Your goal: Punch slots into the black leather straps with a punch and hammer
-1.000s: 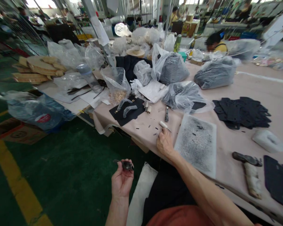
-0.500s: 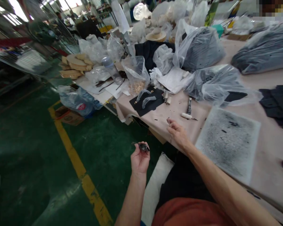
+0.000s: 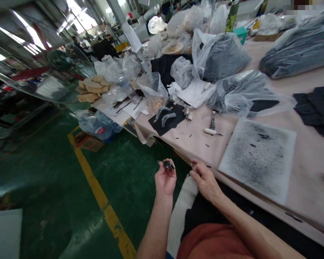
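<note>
My left hand is raised in front of me, off the table's edge, fingers closed round a small dark object pinched at the fingertips. My right hand is beside it, just off the table's near edge, with thumb and fingers pinched together on something tiny that I cannot make out. A white-handled small tool lies on the beige table beyond my right hand. A scuffed grey cutting mat lies to the right.
Plastic bags of dark pieces crowd the table's far side. A black sheet with clear curved parts lies near the table corner. Black cut pieces are stacked at right. Green floor with a yellow line lies left, with a cardboard box.
My right hand has drawn back from the table surface toward my left hand, fingers pinched. The view has swung left and down. My left hand still grips the dark object.
</note>
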Tool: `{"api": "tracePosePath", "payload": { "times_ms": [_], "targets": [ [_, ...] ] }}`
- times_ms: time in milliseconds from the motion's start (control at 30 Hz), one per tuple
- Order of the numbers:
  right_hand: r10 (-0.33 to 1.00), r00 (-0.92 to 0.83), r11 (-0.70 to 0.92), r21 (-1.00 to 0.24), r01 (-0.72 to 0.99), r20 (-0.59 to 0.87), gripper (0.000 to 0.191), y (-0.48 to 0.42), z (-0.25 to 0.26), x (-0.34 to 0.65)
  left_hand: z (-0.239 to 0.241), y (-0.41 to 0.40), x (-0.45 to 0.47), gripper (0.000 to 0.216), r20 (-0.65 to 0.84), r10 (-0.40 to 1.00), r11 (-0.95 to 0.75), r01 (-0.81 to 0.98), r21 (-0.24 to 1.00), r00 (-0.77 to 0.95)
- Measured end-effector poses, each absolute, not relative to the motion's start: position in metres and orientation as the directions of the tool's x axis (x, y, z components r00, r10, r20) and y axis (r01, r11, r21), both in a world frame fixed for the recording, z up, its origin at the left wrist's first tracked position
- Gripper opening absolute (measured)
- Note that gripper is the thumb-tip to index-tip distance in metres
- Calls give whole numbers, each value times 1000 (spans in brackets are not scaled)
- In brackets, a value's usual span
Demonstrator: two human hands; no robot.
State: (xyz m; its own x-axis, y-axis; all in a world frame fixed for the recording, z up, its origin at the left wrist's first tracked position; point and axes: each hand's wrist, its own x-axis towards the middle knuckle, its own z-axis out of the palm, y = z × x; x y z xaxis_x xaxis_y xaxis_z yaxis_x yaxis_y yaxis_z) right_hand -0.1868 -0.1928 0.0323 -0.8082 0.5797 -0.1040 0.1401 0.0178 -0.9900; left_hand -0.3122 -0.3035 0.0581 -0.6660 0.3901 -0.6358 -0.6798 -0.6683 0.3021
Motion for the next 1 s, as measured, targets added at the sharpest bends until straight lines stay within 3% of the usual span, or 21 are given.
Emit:
{"api": "tracePosePath", "payload": {
  "times_ms": [233,400,600,667,767,833,900,1000],
  "targets": [
    [808,-568,-57,-980,192,-158,18,-121,47,-145,58,-295,-309,41,-607,483,-576,-751,323,-631],
    [936,-317,-91,-973,212,-156,21,-56,47,-71,40,-257,-309,37,-615,578,-390,-844,368,-536],
    [985,-40,-123,-842,525,-169,22,6,38,36,61,-182,-266,15,-566,634,-121,-790,601,-527],
    [984,-18,-124,-757,642,-177,21,19,35,52,66,-157,-252,3,-511,665,-44,-711,701,-545],
    [989,-9,-87,-639,764,-146,17,30,35,53,68,-123,-236,31,-439,698,55,-568,821,-566],
    [997,1,-48,-626,779,-75,17,34,40,43,67,-100,-226,44,-392,726,133,-443,887,-566],
    [998,-36,-11,-735,678,-49,23,34,50,32,70,-77,-213,50,-335,777,239,-243,940,-533],
    [966,-239,-9,-941,340,-95,32,26,72,21,81,-46,-186,47,-198,908,289,211,934,-368]
  ]
}}
